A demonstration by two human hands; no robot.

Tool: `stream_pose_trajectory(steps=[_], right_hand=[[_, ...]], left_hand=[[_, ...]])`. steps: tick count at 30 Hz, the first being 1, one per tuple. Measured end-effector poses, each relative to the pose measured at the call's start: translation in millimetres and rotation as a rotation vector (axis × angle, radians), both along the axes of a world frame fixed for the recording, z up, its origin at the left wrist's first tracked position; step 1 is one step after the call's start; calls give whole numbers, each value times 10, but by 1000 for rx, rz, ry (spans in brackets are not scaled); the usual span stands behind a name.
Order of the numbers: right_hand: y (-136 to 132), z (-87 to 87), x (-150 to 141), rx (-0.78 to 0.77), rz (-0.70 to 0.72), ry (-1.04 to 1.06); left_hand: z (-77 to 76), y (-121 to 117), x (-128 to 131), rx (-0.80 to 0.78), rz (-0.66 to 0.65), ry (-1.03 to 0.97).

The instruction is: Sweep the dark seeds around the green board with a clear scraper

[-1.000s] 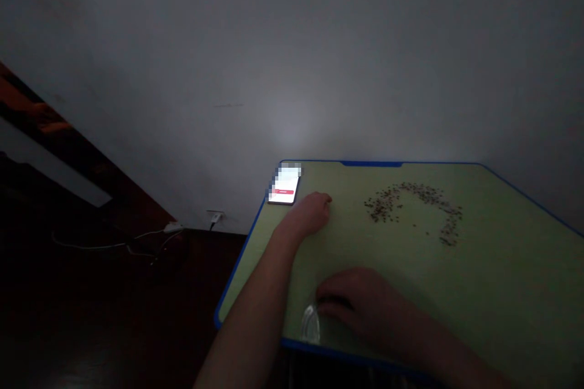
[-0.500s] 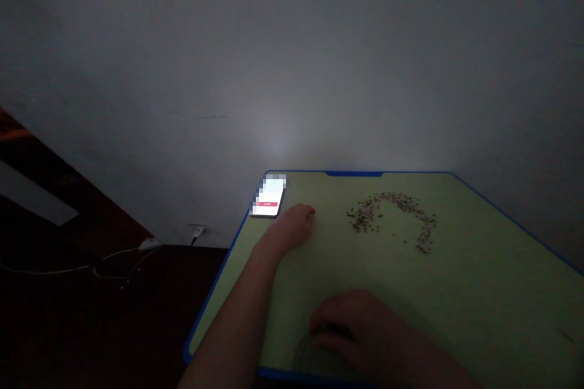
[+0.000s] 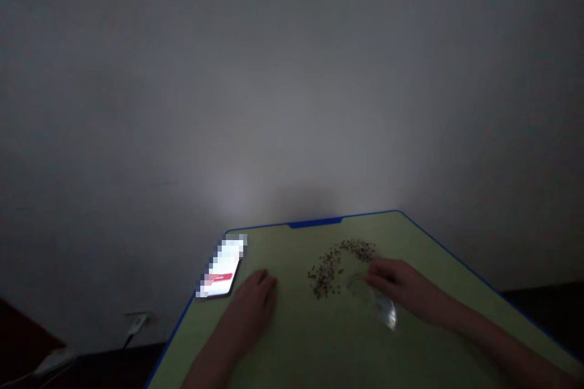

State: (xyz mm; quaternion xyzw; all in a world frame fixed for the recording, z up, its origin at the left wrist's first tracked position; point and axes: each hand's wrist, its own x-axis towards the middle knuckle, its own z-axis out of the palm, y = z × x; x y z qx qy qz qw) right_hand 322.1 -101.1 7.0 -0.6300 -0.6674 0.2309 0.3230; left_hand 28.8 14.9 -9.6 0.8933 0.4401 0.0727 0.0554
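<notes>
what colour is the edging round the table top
Blue. The edging shows best in the head view, along the far side of the table.

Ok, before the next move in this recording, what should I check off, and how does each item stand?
1. Right hand has a grip on the clear object: ok, its fingers pinch the edge.
2. Clear object holds any pieces: cannot tell, it is see-through and blurred.
3. Small dark pieces gathered in one heap: not ok, they lie scattered in a curved band on the table.
4. Left hand holds nothing: cannot tell, the curled fingers hide its palm.
5. Phone lies on the table: ok, near the left edge, screen lit.
6. Light good enough to see fine detail: not ok, the scene is dim.
</notes>
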Motion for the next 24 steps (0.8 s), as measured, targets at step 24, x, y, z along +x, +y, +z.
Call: stream_pose_trajectory(steps=[24], right_hand=[[15,-169,771,183,-421,72]], left_hand=[[-28,-86,-11,-22,50,111]])
